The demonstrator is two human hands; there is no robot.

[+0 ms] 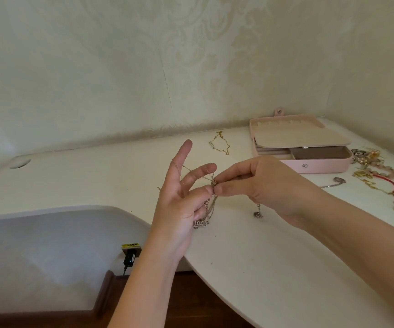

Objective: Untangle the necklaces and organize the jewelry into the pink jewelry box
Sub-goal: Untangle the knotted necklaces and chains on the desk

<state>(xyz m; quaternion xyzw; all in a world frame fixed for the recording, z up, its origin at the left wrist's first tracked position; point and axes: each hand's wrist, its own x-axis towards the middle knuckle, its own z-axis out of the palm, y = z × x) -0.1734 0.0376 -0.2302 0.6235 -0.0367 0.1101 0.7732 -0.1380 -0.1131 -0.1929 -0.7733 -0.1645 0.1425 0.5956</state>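
I held the tangled necklaces (211, 207) up in the air between my two hands, just above the white surface (120, 176). My left hand (179, 204) stood palm toward me. Thin strands were looped over its raised index and middle fingers, its thumb tip was at the knot (214, 183), and its lower fingers were curled by the hanging lengths. My right hand (262, 185) came in from the right and pinched that same knot between thumb and fingertips. The chains ran mostly up and down, from the loops at the top to a number pendant (200, 224) dangling near my left palm. I judged that any pull would have to go sideways, away from my left hand. The pink jewelry box (321, 165) lay open beyond my right hand, so that hand was the nearer one. A gold necklace (219, 144) lay by itself on the surface, farther back.
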